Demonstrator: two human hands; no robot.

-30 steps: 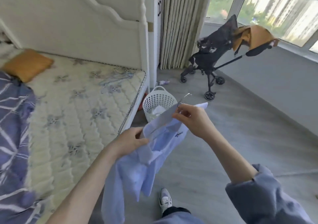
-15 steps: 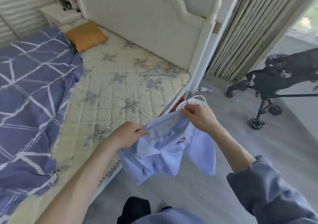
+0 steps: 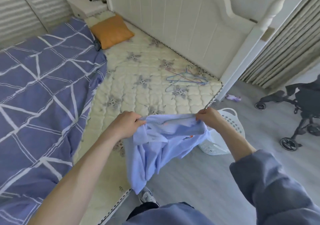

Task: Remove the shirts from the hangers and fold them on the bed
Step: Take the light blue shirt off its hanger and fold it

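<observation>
A light blue shirt [image 3: 162, 148] with a small orange and blue emblem hangs between my hands over the bed's near corner. My left hand [image 3: 127, 125] grips its left shoulder. My right hand [image 3: 208, 118] grips the right shoulder, and a thin wire hook sticks up by its fingers. The hanger's bar shows faintly through the cloth. Several bare wire hangers [image 3: 186, 77] lie on the quilted mattress [image 3: 138, 90] near the footboard.
A purple-and-white duvet [image 3: 39, 90] covers the bed's left side, with an orange pillow [image 3: 111, 31] at the back. A white laundry basket [image 3: 230, 122] stands on the grey floor by the bed corner. A dark stroller [image 3: 301, 114] is at right.
My view has swung left from the window and stroller toward the bed. Both hands carried the shirt over the mattress corner and spread its shoulders wider apart.
</observation>
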